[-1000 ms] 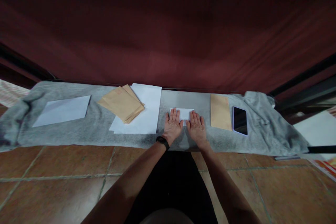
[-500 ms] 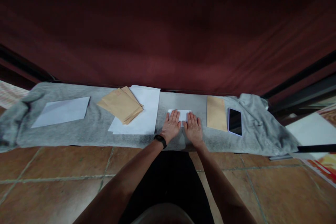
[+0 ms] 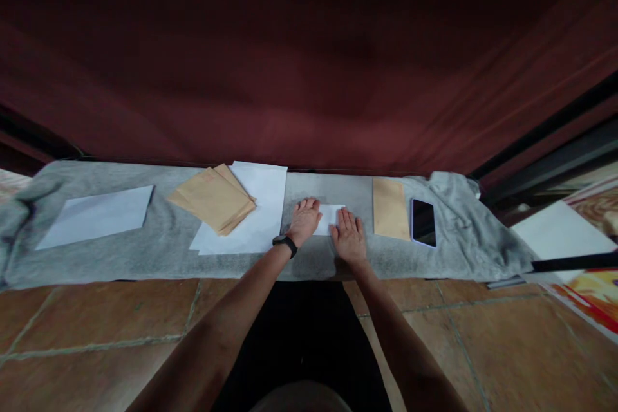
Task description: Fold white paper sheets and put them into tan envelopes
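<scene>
A small white sheet of paper (image 3: 328, 219), seemingly folded, lies flat on the grey cloth (image 3: 168, 248) between my hands. My left hand (image 3: 304, 220), with a black band on the wrist, rests at the paper's left end, fingers stretched out. Over its right edge lies my right hand (image 3: 349, 237), palm down and fingers extended. Neither hand grips anything. Left of my left hand are large white sheets (image 3: 265, 206), partly covered by several brown envelopes (image 3: 215, 199). A single brown envelope (image 3: 390, 209) lies to the right of my right hand.
A phone (image 3: 423, 222) with a dark screen lies right of the single envelope. Another white sheet (image 3: 96, 215) is at the far left of the cloth. A dark red surface (image 3: 309, 90) rises behind the cloth. Tiled floor (image 3: 120, 315) shows in front.
My left hand has slid left along the small paper, uncovering more of it. My right hand stays near its right edge. The whole view has shifted slightly.
</scene>
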{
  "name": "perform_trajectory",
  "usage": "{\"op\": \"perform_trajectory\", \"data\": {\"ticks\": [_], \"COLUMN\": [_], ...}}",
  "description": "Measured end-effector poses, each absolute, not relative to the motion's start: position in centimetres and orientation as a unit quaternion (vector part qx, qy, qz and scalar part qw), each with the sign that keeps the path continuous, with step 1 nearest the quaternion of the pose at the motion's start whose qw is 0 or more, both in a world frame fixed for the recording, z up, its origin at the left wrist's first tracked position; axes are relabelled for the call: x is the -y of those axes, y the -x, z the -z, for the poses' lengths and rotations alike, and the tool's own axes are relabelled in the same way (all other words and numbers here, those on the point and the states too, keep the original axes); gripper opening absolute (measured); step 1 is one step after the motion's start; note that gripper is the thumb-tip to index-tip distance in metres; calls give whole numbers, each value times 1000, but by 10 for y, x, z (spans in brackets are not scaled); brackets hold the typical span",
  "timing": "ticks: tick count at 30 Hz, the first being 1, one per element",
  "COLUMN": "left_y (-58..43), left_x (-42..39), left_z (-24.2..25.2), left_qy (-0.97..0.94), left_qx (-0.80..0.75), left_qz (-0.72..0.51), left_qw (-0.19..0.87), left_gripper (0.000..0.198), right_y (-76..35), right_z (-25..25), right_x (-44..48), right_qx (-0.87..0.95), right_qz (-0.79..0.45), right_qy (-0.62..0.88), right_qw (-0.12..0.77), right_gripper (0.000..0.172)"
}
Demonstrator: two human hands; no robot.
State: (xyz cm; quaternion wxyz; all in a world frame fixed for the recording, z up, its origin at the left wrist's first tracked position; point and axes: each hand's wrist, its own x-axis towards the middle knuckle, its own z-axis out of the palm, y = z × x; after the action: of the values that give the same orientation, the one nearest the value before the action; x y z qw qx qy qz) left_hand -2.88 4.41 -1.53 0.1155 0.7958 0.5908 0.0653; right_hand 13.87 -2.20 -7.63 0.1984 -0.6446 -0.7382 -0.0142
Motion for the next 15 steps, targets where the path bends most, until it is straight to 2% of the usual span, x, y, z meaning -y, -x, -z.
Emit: {"op": "perform_trajectory", "data": {"ticks": [15], "left_y": [32], "left_x": [-86], "left_z": [14], "left_qy": [-756], "left_qx": [-614], "left_qz": [-89], "left_qw": [209], "left_gripper": [27], "right_y": [-139], "right_z": [72], "right_x": [23], "right_qx": [733], "right_qz": [0], "right_qy": [650], "right_qw": [201], "right_gripper": [56]}}
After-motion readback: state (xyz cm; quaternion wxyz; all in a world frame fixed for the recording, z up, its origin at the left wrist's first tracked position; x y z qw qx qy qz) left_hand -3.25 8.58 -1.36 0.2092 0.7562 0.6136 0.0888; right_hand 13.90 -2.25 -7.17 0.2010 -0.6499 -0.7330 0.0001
